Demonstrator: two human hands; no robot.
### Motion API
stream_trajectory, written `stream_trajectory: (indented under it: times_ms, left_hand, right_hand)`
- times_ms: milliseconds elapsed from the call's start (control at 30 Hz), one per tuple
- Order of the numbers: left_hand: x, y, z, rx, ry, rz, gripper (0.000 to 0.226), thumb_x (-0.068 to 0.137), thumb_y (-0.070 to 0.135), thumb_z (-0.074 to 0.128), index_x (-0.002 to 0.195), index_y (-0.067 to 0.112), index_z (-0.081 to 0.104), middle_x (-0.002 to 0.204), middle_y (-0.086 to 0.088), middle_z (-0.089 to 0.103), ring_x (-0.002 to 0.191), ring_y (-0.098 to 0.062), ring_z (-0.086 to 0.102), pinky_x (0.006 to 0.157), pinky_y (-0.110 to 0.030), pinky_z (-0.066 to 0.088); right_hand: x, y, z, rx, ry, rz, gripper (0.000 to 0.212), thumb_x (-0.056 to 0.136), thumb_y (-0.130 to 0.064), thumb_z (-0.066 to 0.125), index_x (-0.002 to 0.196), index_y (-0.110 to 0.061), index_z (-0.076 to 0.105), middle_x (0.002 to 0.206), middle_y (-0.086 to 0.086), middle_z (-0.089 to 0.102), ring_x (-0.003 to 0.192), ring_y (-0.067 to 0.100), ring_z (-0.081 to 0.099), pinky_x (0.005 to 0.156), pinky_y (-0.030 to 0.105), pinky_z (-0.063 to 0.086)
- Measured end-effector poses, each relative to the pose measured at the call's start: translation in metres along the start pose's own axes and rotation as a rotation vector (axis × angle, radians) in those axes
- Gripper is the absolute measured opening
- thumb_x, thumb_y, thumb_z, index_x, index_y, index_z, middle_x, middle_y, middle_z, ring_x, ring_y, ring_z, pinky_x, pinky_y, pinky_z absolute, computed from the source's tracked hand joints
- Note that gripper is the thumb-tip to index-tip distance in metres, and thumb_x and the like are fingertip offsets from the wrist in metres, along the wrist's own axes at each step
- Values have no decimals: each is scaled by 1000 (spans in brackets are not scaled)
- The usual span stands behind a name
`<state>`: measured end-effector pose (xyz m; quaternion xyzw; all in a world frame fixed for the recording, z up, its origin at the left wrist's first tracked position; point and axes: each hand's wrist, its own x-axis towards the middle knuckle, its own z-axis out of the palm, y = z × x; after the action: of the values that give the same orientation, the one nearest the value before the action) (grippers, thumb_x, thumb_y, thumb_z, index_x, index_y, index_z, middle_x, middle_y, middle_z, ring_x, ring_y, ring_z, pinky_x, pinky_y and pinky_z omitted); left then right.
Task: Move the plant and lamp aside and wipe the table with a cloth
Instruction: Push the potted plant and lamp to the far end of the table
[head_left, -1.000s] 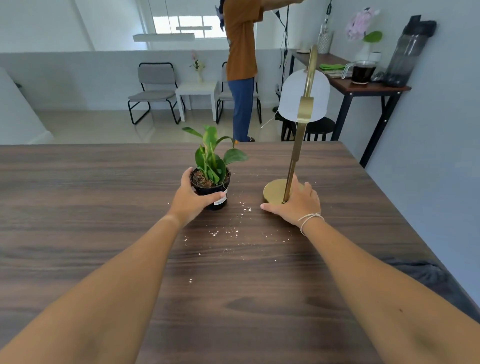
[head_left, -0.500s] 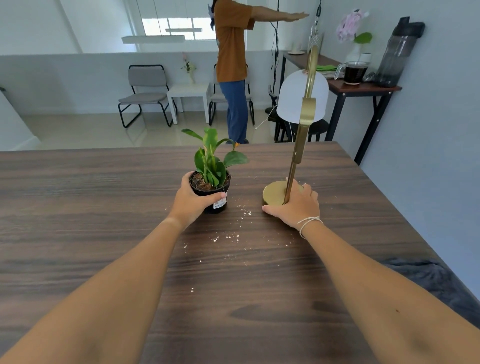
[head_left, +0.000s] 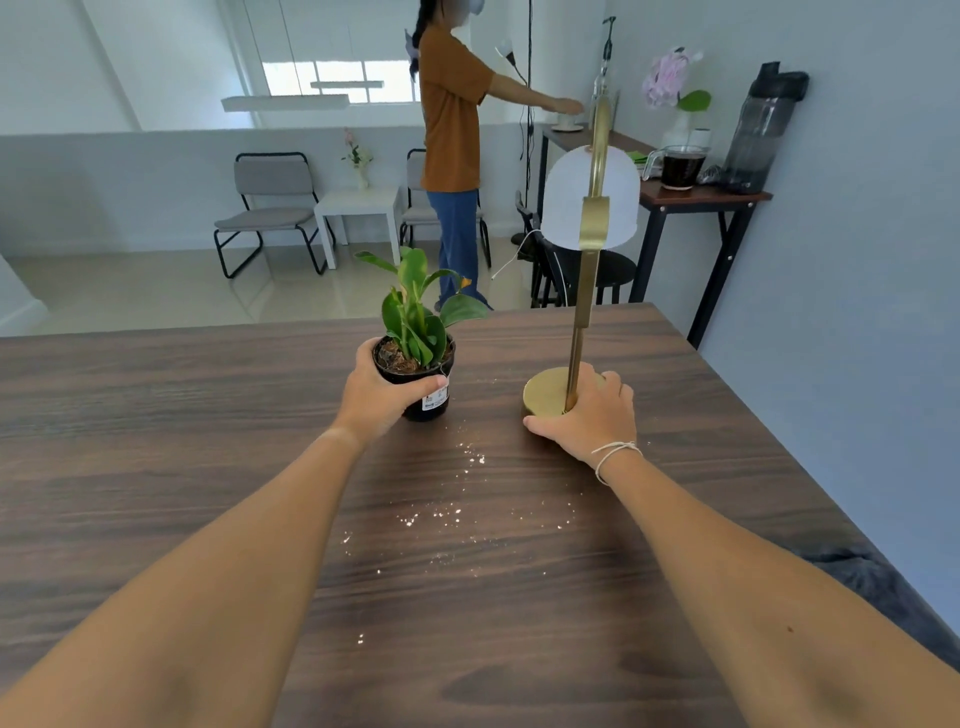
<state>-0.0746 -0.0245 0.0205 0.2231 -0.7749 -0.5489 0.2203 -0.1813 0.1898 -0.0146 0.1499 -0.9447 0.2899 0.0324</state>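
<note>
Both arms extend forward. The left hand (head_left: 375, 397) is curled closed, thumb toward the right. The right hand (head_left: 589, 415) lies palm-down, fingers spread, wrist banded.

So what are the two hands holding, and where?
Left hand wraps the plant pot by its side; right hand presses on the lamp at its round base.

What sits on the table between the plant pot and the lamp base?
In the head view, only bare table with a few white crumbs lies between the plant pot and lamp base.
</note>
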Motion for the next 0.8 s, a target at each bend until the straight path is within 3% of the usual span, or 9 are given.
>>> stream_trajectory:
  times_ms: [433, 500, 800]
  left_hand:
    - [59, 21, 50, -16, -92, 57, 86, 64, 20, 83, 134, 12, 34, 118, 2, 50, 109, -15, 48, 90, -26, 39]
    - [121, 19, 102, 36, -123, 15, 86, 64, 22, 83, 134, 13, 34, 118, 2, 51, 109, -14, 48, 91, -26, 40]
    - [142, 23, 132, 11, -159, 37, 87, 64, 23, 84, 134, 14, 33, 119, 3, 51, 109, -13, 48, 91, -24, 39]
  right_hand:
    - [67, 26, -32, 20, 83, 49, 86, 56, -62, 74, 123, -18, 43, 123, 15, 48, 115, 36, 42, 94, 41, 40]
    - [137, 54, -23, 24, 73, 135, 88, 55, -62, 74, 124, -19, 43, 123, 15, 48, 115, 37, 42, 94, 41, 40]
    - [172, 66, -17, 10, 86, 82, 91, 50, -69, 71, 122, -21, 44, 124, 12, 51, 115, 34, 46, 94, 40, 40]
